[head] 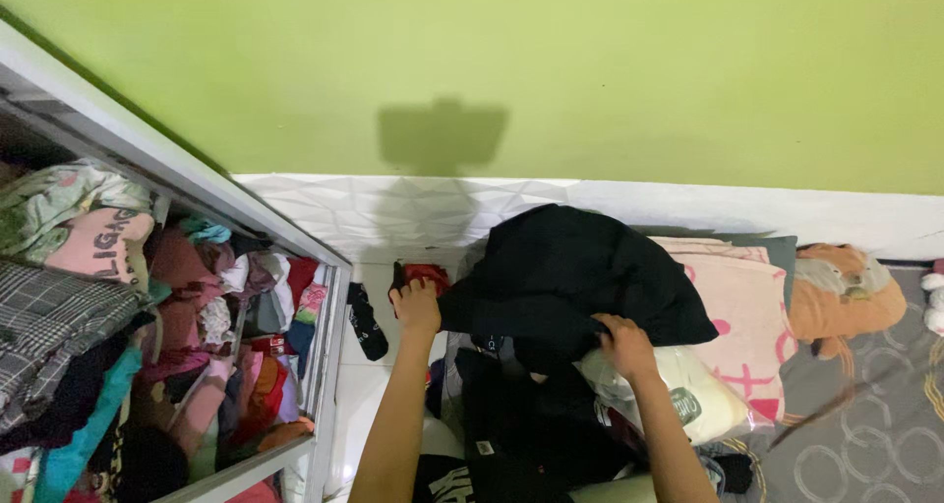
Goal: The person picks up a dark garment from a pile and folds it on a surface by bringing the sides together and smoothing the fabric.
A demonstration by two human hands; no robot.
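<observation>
Left hand (pixel 416 304) fingers curled down onto a red cloth (pixel 425 273), gripping its top edge, just left of the black garment (pixel 575 277). Right hand (pixel 623 345) half closed, fingers tucked under the lower right edge of the black garment, pinching the fabric. Black garment bunched into a mound, long axis running left-low to right-high, its peak toward the wall; it sits on top of a pile of dark clothes (pixel 521 414). Clear plastic bag with a cream item (pixel 688 395) just right of the garment, under the right hand. Pink pillow (pixel 752 306) right of the garment, orange soft toy (pixel 846 301) further right, both on a grey patterned mattress (pixel 865 424). Black sock (pixel 366 321) on the white tiled floor (pixel 359 395) left of the garment. Open wardrobe (pixel 147 346) well left, stuffed with mixed clothes. Green wall (pixel 590 70) behind, white tile strip (pixel 393 203) at its base.
</observation>
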